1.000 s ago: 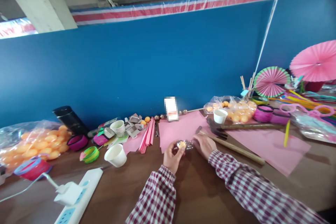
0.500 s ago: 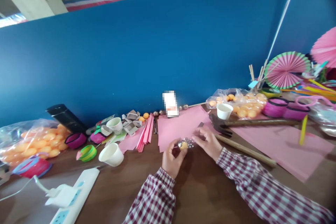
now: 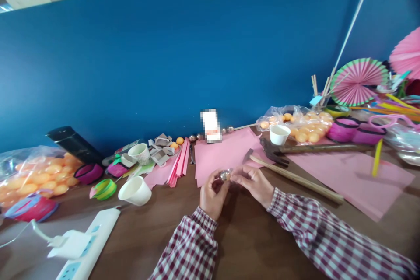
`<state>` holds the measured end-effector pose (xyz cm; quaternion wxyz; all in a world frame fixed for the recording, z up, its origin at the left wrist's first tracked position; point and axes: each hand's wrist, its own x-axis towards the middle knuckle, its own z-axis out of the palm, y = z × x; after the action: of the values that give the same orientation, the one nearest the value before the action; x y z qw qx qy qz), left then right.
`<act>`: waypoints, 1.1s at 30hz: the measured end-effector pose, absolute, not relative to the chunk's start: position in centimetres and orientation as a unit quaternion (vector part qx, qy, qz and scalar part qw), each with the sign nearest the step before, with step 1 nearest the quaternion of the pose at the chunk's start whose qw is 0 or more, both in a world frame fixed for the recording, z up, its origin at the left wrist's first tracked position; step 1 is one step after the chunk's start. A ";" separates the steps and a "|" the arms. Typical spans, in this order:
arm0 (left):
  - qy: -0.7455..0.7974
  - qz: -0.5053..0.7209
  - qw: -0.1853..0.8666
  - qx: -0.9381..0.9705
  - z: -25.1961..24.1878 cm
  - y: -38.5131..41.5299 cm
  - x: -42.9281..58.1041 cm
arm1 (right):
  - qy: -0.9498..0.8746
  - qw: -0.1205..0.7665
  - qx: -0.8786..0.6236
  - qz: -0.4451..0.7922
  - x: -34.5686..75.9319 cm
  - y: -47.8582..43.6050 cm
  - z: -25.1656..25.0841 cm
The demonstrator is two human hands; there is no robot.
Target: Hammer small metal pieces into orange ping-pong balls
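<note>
A small silvery ball [image 3: 225,175] is between the two hands, in front of the pink paper [image 3: 226,148], which extends from it toward 12 o'clock. The ball looks nearly round, so I cannot tell its long axis or in which direction it points.

The left hand [image 3: 212,197], coming from 7 o'clock, has thumb and forefinger closed around the ball, with fingertips directed to 1 o'clock. The right hand [image 3: 257,185] comes from 4 o'clock; its thumb and forefinger are nearly together at the ball's 3 o'clock edge, but whether they grip it, I cannot tell.

A wooden-handled hammer [image 3: 297,178] lies just beyond the right hand, its handle pointing to 4 o'clock. At 9 o'clock, well apart, a white cup [image 3: 135,191] is tilted.
</note>
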<state>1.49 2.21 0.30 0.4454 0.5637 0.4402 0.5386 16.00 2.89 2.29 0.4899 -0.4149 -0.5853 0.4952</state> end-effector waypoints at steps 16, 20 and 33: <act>0.419 0.546 0.471 0.552 0.7 1.9 1.6 | -0.603 0.462 -0.402 0.511 16.1 3.2 1.8; 0.423 0.544 0.464 0.556 0.6 2.0 1.6 | -0.612 0.456 -0.402 0.505 16.2 3.2 1.8; 0.426 0.547 0.467 0.549 0.6 2.0 1.5 | -0.616 0.444 -0.402 0.511 16.2 3.3 1.9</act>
<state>1.54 1.97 0.62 0.4671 0.5491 0.4256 0.5469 16.25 3.28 1.94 0.4443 -0.4024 -0.6164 0.5106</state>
